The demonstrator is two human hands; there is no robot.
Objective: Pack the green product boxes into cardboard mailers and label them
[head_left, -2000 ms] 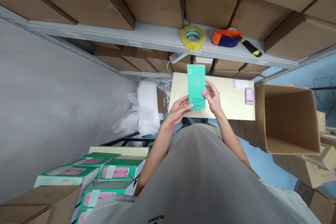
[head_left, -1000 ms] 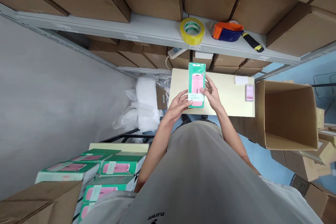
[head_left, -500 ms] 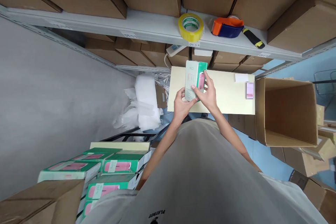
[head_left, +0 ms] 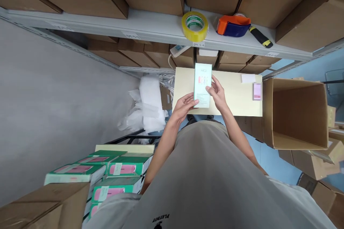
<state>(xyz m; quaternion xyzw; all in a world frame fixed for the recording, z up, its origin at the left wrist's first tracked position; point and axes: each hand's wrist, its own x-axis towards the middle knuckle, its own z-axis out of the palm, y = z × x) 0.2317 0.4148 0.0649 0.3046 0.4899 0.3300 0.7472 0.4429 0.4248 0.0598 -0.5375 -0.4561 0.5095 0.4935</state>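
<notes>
Between my two hands is a slim product box, its pale mint printed face turned up towards me, with a row of small coloured pictures and lines of text. My left hand grips its lower left edge, the thumb on the front near the bottom. My right hand holds the right edge, thumb resting on the face and fingers behind. Under the box lies a cream-coloured tabletop. The backs of the fingers behind the box are partly hidden.
A large open carton stands right of the table. On the shelf are a yellow tape roll, an orange-and-blue tape dispenser and a utility knife. Green boxes are stacked lower left; white foam wrap lies left.
The box has turned so its green side with the pink picture no longer shows; the pale face now faces me. My left hand has shifted to its lower left edge.
</notes>
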